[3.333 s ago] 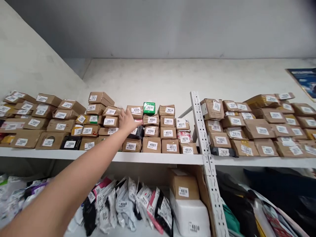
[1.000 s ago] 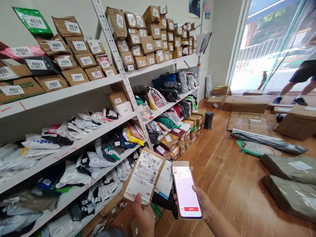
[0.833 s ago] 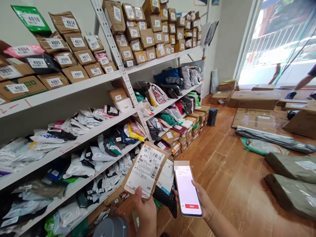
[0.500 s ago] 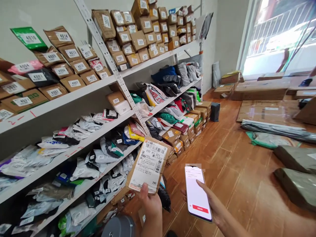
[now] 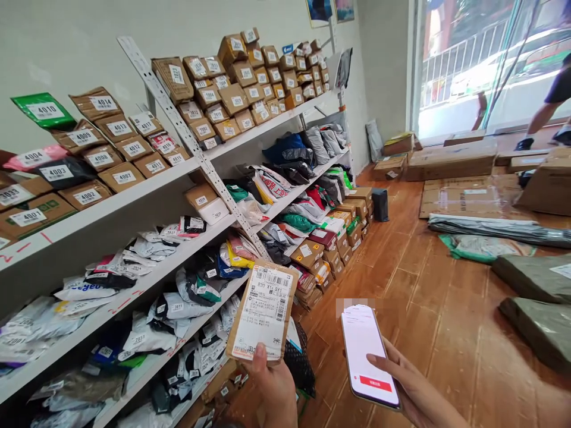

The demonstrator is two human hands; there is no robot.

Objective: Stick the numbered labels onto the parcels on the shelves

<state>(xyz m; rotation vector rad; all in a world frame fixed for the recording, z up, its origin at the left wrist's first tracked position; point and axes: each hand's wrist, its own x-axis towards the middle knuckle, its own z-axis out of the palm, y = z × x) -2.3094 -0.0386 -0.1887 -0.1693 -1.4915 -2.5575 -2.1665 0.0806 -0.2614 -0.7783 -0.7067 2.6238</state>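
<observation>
My left hand (image 5: 272, 380) grips a flat brown parcel (image 5: 263, 312) by its lower edge, thumb on top. A white shipping label with barcodes covers most of its face and points up toward me. In my right hand (image 5: 405, 377) lies a smartphone (image 5: 366, 351), its screen lit white with a red button near the bottom. The right thumb rests over the screen's right side, and the other fingers are mostly hidden behind the phone. Parcel and phone are held apart, with the phone on the right.
White metal shelves (image 5: 196, 151) on the left carry numbered boxes and bagged parcels. More boxes (image 5: 312, 255) are stacked on the wooden floor (image 5: 401, 273) beside them. Large cartons (image 5: 450, 160) and wrapped packages (image 5: 535, 330) lie to the right. A person's legs (image 5: 546, 116) show at the far right.
The view has shifted, so the shelves appear lower and a person's legs have come into view at the right. The phone sits slightly further right; both hands keep their holds.
</observation>
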